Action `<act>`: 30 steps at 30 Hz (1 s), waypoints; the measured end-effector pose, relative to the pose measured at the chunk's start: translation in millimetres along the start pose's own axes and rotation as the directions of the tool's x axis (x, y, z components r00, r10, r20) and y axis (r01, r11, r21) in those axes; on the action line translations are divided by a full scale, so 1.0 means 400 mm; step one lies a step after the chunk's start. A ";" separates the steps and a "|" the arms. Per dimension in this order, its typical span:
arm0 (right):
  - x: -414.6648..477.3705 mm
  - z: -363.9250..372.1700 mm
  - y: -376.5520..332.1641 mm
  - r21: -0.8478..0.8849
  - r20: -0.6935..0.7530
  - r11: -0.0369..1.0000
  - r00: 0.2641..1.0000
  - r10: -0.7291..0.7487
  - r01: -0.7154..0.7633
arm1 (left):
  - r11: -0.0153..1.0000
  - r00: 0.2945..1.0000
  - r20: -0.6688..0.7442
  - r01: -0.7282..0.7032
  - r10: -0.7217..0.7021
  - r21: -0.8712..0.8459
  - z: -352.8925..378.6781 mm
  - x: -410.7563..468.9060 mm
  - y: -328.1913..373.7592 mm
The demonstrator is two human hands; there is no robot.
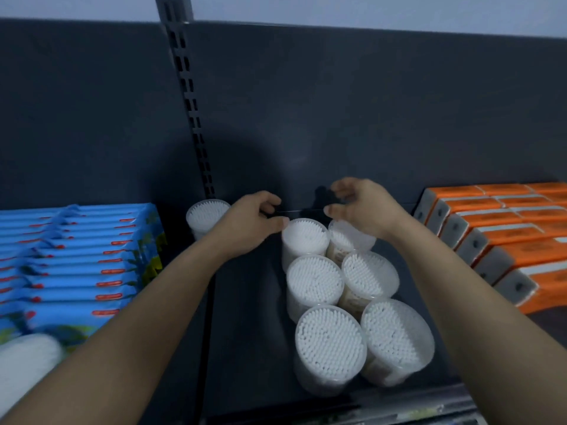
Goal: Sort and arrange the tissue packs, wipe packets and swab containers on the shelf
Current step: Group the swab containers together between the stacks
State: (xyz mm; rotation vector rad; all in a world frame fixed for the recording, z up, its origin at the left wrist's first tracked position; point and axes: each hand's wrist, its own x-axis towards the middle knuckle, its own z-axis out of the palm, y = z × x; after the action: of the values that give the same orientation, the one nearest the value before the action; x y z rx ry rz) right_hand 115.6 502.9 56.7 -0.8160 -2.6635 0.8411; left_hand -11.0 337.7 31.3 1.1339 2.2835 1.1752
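My left hand (254, 223) hovers half curled over the back of the shelf (245, 332), thumb tip touching the rim of the rearmost swab tub; my right hand (359, 207) is loosely cupped above the tub beside it; neither grips anything I can see, though a thin dark line between them is hard to make out; six swab tubs (331, 342) stand paired in two rows running from back to front edge; one stray tub (206, 214) sits apart at the back, still to join them, I judge; blue wipe packets (76, 256) fill the left, orange tissue packs (503, 231) the right, both seemingly orderly; a blurred white thing (24, 360) at the front left is cut off.
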 end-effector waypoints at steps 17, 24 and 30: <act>-0.035 0.251 -0.419 0.037 0.300 0.870 0.825 -0.479 0.491 | 0.804 0.816 -0.440 0.523 -0.375 0.284 -0.357 -0.467 -0.155; -0.023 0.287 -0.444 0.058 0.364 0.847 0.779 -0.510 0.528 | 0.646 0.686 -0.356 0.724 -0.635 0.243 -0.327 -0.555 -0.196; 0.080 0.261 -0.366 -0.167 0.338 0.894 0.876 -0.343 0.415 | 0.611 0.700 -0.328 0.714 -0.634 0.342 -0.288 -0.535 -0.162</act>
State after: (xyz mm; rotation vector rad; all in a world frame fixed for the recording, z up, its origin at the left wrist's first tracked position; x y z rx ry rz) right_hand -13.7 374.0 59.6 -0.1850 -3.0856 0.5923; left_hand 22.0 88.5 36.0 0.1594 2.8132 0.4542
